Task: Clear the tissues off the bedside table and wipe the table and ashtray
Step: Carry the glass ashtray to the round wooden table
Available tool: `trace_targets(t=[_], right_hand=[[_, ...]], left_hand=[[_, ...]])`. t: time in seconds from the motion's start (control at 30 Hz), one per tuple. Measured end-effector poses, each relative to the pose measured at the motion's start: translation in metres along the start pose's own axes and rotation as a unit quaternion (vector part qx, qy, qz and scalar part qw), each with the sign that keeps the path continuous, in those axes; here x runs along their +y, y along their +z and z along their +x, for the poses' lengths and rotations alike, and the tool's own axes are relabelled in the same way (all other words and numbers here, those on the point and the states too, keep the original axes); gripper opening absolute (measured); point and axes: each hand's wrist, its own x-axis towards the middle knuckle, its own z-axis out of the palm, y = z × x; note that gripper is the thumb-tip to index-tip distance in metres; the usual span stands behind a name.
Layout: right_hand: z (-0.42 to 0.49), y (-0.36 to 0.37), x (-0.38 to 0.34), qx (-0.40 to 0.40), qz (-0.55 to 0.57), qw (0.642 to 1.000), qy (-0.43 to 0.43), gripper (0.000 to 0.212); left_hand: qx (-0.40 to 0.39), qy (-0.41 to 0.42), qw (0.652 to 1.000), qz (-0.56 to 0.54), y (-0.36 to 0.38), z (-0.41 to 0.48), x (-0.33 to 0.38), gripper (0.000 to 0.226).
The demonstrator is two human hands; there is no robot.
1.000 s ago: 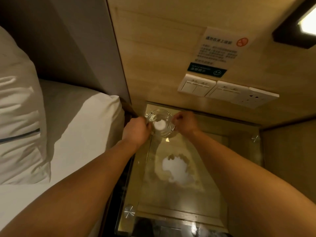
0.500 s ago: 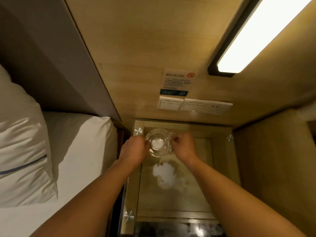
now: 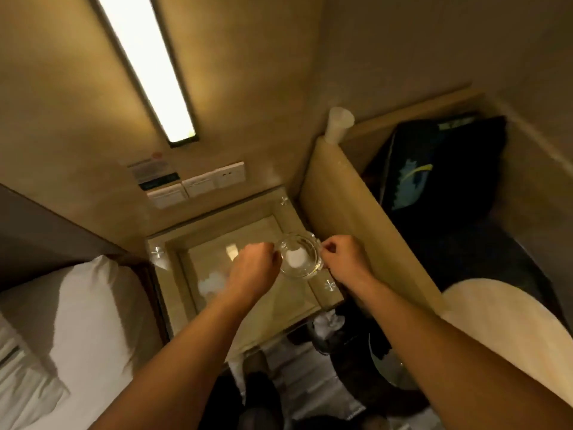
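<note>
- Left hand (image 3: 252, 268) and right hand (image 3: 345, 259) pinch one glass ashtray (image 3: 300, 255) by opposite rims, above the bedside table (image 3: 279, 308).
- One white tissue (image 3: 296, 258) sits inside it.
- Wall sign (image 3: 152, 173) text is too blurred to read.

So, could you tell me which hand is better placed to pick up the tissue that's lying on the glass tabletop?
Left, probably. The left hand sits right beside the tissue on the bedside table, while the right hand is across the glass ashtray, which both hands hold.
</note>
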Motion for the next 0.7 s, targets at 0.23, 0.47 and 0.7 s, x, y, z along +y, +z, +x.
trace_targets(t=[0.23,0.47,0.7], right_hand=[[-0.081,-0.125,0.111,0.098,0.01,0.995,0.035,0.015],[-0.171,-0.216,0.236,0.151,0.036,0.983,0.103,0.02],[-0.249,-0.272,0.368,0.199,0.06,0.955,0.213,0.021]], left_hand=[[-0.058,0.081,0.995,0.025,0.041,-0.038,0.159,0.029],[-0.121,0.146,0.979,0.073,0.124,-0.086,0.3,0.033],[-0.173,0.251,0.948,0.095,0.238,-0.128,0.413,0.038]])
